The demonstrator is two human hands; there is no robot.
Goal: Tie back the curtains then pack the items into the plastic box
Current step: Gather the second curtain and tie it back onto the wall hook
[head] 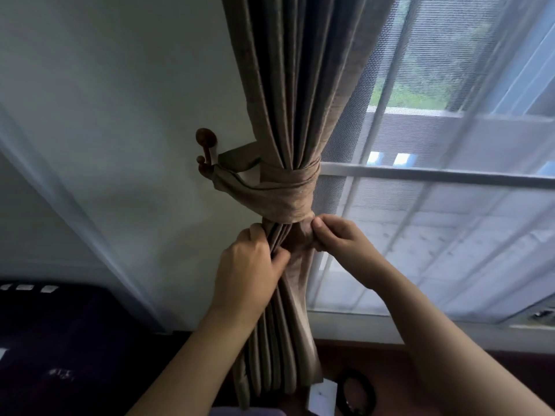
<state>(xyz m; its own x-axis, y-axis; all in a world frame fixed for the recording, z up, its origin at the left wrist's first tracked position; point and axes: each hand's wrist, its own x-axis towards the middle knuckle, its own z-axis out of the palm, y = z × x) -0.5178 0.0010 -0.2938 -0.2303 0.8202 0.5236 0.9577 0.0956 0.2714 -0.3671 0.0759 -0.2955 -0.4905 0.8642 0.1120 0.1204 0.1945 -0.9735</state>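
Observation:
A brown curtain (295, 100) hangs gathered in folds beside the window. A matching fabric tieback (285, 193) wraps around it and runs left to a wooden wall hook (206, 139). Just below the tieback, my left hand (249, 265) grips the curtain folds on the left side. My right hand (336, 235) pinches the fabric on the right side, right under the wrap. No plastic box is in view.
A sheer white net curtain (435, 205) covers the window on the right. White wall is to the left. A dark piece of furniture (60, 349) sits at lower left. A black ring-shaped object (356, 391) lies on the reddish floor below.

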